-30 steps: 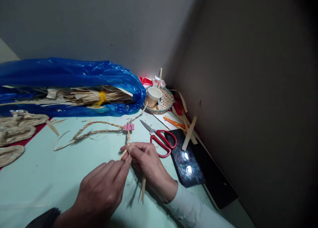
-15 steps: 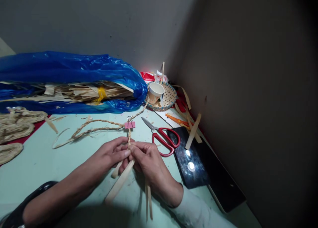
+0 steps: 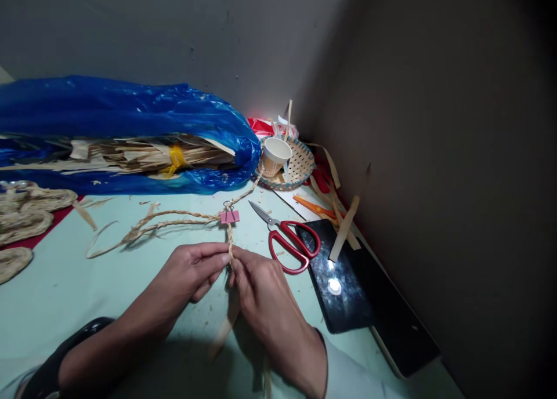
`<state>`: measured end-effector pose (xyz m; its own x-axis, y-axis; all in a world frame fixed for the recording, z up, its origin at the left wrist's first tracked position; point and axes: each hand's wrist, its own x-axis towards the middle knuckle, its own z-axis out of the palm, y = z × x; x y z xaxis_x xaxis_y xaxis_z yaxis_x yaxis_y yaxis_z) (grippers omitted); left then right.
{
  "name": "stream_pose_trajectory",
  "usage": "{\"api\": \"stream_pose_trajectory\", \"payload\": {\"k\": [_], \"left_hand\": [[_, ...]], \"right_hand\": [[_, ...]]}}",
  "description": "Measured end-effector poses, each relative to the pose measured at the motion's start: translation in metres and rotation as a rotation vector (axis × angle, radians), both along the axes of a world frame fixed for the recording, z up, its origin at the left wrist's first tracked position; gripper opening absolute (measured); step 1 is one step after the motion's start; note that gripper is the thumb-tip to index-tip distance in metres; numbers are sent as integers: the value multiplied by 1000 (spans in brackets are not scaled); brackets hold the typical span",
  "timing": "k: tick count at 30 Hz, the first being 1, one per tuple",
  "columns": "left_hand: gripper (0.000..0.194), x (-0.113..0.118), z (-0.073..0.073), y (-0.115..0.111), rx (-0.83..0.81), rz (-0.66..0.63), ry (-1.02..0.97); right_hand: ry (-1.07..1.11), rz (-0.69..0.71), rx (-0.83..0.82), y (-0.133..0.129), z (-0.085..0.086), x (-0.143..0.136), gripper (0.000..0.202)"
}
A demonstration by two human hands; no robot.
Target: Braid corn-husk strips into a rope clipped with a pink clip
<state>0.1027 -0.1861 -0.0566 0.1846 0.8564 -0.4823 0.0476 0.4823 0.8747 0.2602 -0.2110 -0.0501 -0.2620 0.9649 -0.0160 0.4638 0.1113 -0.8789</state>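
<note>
A short straw braid (image 3: 230, 237) runs down from a pink binder clip (image 3: 230, 217) towards me. My left hand (image 3: 198, 271) pinches its lower end from the left, thumb and fingers closed. From the right, my right hand (image 3: 261, 292) pinches the same end, its fingertips almost meeting the left ones. Loose flat straw strips (image 3: 226, 329) hang below the right hand, partly hidden and blurred. Beyond the clip, a longer braided cord (image 3: 174, 214) loops out to the left over the pale green table.
Red-handled scissors (image 3: 285, 239) lie right of the hands, overlapping a black tablet (image 3: 337, 294). A paper cup (image 3: 276, 156) sits in a woven basket (image 3: 300, 164). A blue plastic bag (image 3: 130, 106) holds straw bundles. Coiled straw pieces (image 3: 30, 213) lie at left.
My right hand has turned and shifted slightly down, and the strips that fanned out below both hands now hang mostly under it. The view has shifted slightly.
</note>
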Motion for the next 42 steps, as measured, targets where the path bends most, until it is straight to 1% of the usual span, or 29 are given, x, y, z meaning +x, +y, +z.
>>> {"api": "stream_pose_trajectory", "payload": {"k": [2, 5, 8, 10, 12, 14, 17, 21, 23, 28, 29, 31, 32, 34, 35, 36, 37, 39, 40, 42], "left_hand": [[36, 1, 1, 0, 17, -12, 45], [31, 2, 6, -1, 75, 1, 109], [27, 5, 10, -2, 124, 13, 189], [26, 6, 12, -3, 138, 16, 239], [24, 7, 13, -5, 161, 11, 254], [22, 9, 14, -6, 181, 8, 245], [23, 10, 14, -6, 179, 16, 244], [20, 9, 11, -3, 186, 13, 213], [21, 7, 9, -4, 172, 7, 181], [28, -1, 4, -10, 100, -6, 39], [27, -2, 4, -11, 95, -3, 11], [23, -3, 5, -12, 64, 23, -35], [23, -4, 6, -12, 43, 39, -52], [22, -4, 9, -12, 12, 54, -81], [23, -4, 10, -13, 3, 51, -84], [23, -4, 11, -13, 1, 42, -84], [24, -3, 12, -13, -1, 31, -90], [25, -3, 14, -13, -7, 11, -111], [26, -3, 15, -12, -8, 7, -122], [28, -2, 15, -12, -2, -1, -139]], "right_hand": [[-71, 27, 9, -2, 1, 2, 23], [-198, 70, 21, -1, 2, 5, 24], [-446, 109, 65, 0, 8, 7, 22], [-624, 117, 137, -1, 14, 7, 24], [-751, 122, 219, -5, 20, 6, 26], [-812, 123, 285, -10, 22, 3, 22], [-847, 112, 369, -17, 18, -2, 17], [-870, 97, 476, -22, 11, -8, 20], [-857, 107, 503, -24, 7, -11, 20], [-813, 193, 545, -26, 1, -18, 23], [-777, 199, 543, -25, 2, -17, 21], [-636, 192, 501, -19, 7, -11, 14], [-540, 170, 462, -14, 11, -6, 16], [-375, 60, 357, -4, 20, 3, 24], [-316, -1, 286, 1, 23, 8, 24], [-264, -28, 200, 5, 25, 11, 23], [-212, -23, 112, 9, 26, 14, 22], [-104, 56, -42, 13, 25, 15, 21], [-47, 94, -85, 14, 23, 15, 21], [51, 116, -116, 14, 17, 13, 23]]}}
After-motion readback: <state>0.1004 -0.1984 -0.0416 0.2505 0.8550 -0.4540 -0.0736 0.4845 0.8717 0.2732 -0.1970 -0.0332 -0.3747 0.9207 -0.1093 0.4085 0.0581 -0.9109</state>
